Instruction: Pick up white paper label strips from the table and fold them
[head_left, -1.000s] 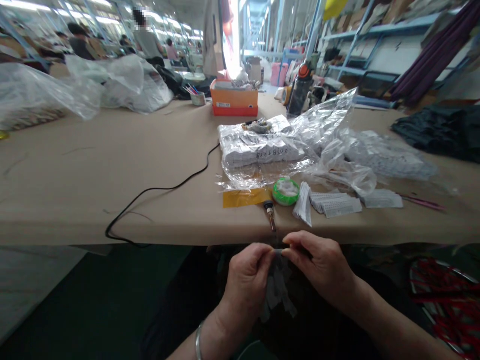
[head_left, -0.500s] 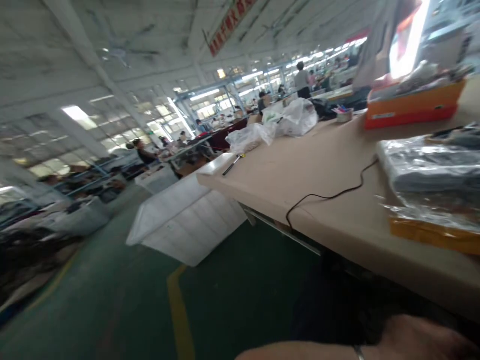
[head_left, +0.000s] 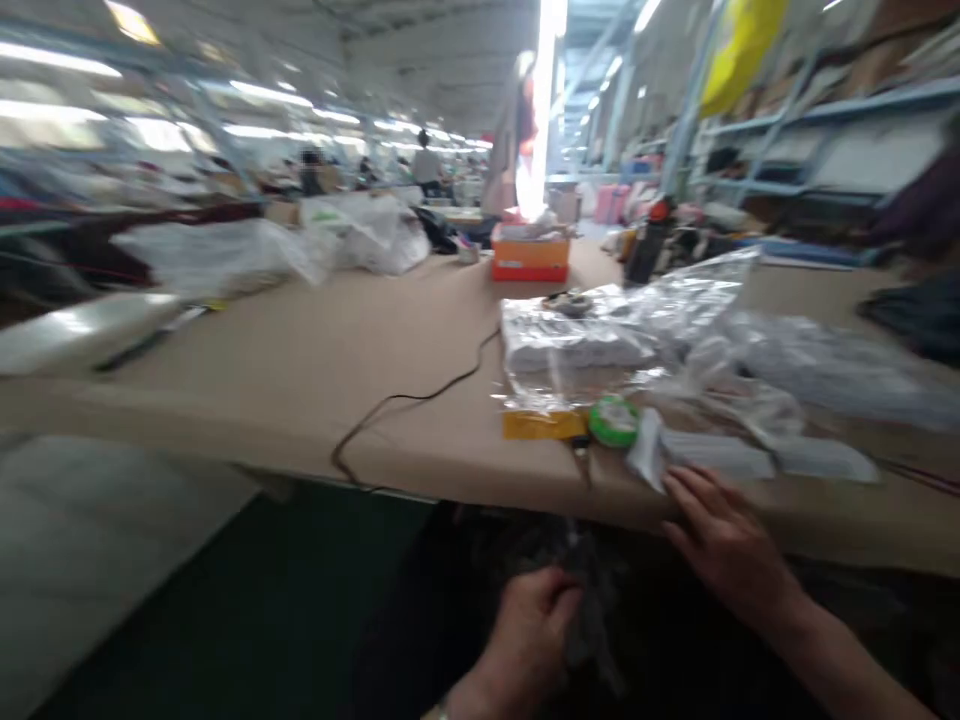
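Observation:
My left hand is closed in front of the table's edge, low in the view, around the top of a thin clear plastic piece that hangs down. At the table's front edge my right hand lies with its fingers spread, the fingertips touching a white plastic sheet. A green tape roll is just left of that sheet. Behind them sits a clear plastic-wrapped stack, with an orange-yellow strip along its near side.
On the brown table runs a black cord. An orange box stands at the back. Crumpled clear bags lie back left, more plastic at right. A white bin is lower left. People are far behind.
The view has swung to the right and now shows the right part of the table. Both hands are now in view, one with hanging plastic, the other at the table edge.

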